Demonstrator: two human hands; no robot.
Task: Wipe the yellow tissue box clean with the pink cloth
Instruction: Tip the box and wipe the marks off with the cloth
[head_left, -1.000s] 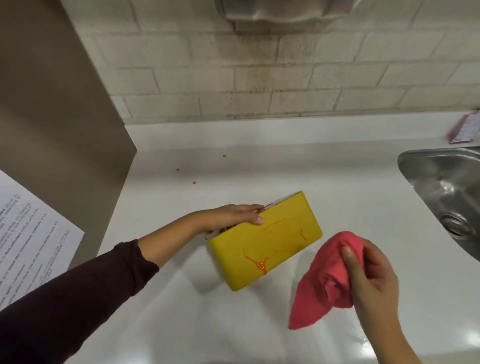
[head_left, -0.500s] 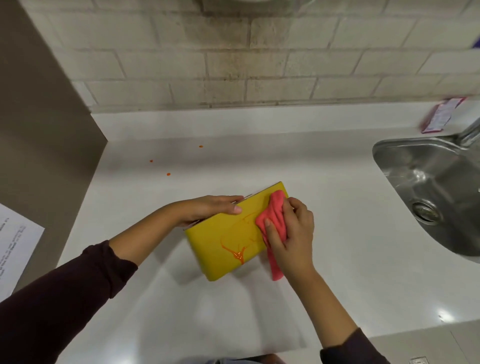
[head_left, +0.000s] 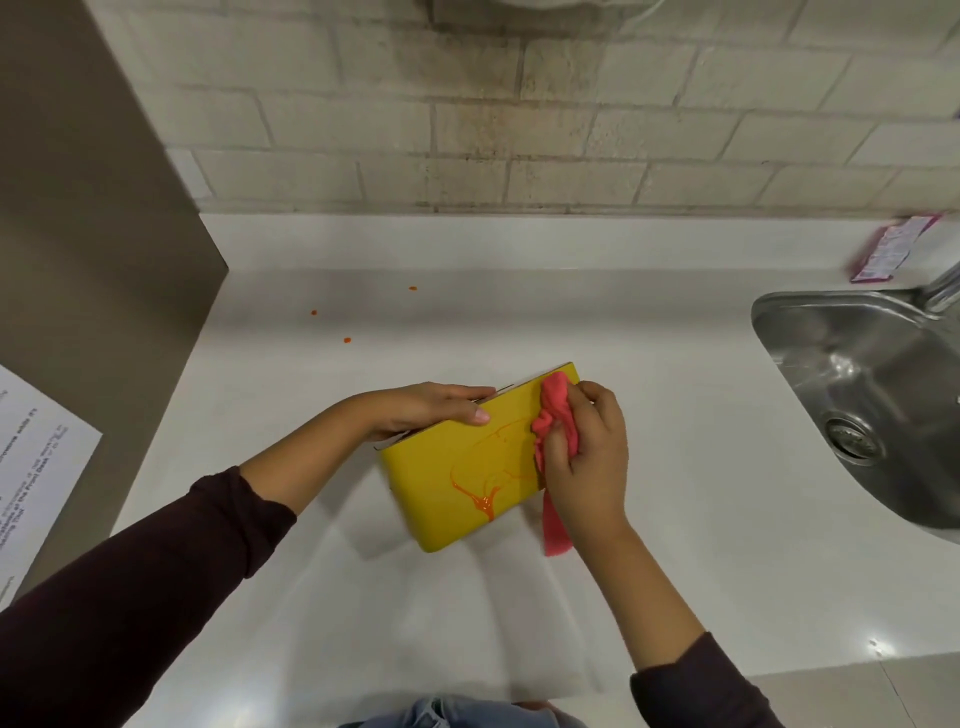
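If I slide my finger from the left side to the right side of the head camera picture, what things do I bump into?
White printed paper sheet → left hand → yellow tissue box with orange smears → pink cloth → right hand → steel sink.

A second ago the right hand held the bunched pink cloth in the air, clear of the yellow rectangular tissue box. Now it presses the cloth against the box's upper right face, at the right edge of the orange smear, with one tail hanging below the hand.
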